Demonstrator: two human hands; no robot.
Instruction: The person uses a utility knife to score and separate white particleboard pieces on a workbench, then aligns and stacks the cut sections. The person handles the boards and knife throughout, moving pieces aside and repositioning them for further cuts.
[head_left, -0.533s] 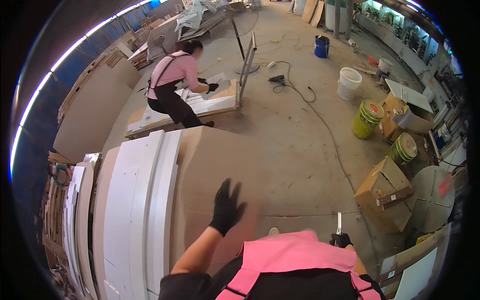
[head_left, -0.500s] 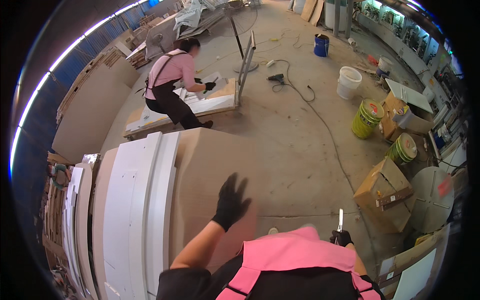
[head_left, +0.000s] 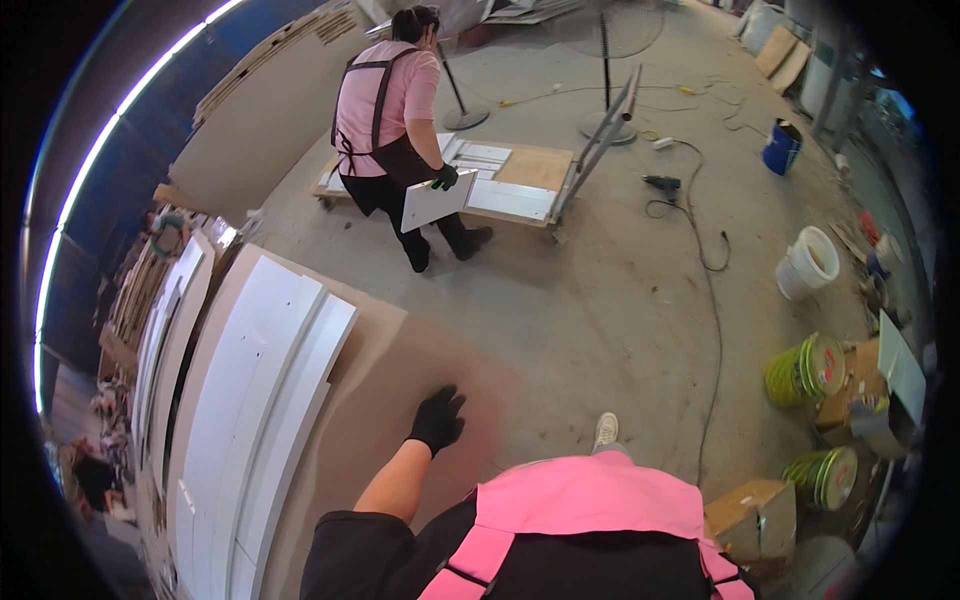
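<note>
My left hand (head_left: 438, 418), in a black glove, is open with its fingers somewhat apart. It is over or on the edge of a brown board (head_left: 355, 425); I cannot tell whether it touches it. Nothing is in this hand. Left of it, long white panels (head_left: 255, 345) with small holes lie on the brown board. My right hand is out of the picture, hidden beyond my pink apron (head_left: 590, 495).
A co-worker in a pink shirt (head_left: 385, 100) stands ahead with a white panel (head_left: 437, 200), beside a flat trolley (head_left: 540, 170) bearing boards. A heat gun (head_left: 662, 184) with a trailing cable lies on the floor. Buckets (head_left: 806, 262) and a cardboard box (head_left: 755, 520) are at right.
My right hand, with a slim white-ended tool in it, has gone out of view. The co-worker has straightened up, with a white panel held low. My view has swung left and my shoe shows ahead.
</note>
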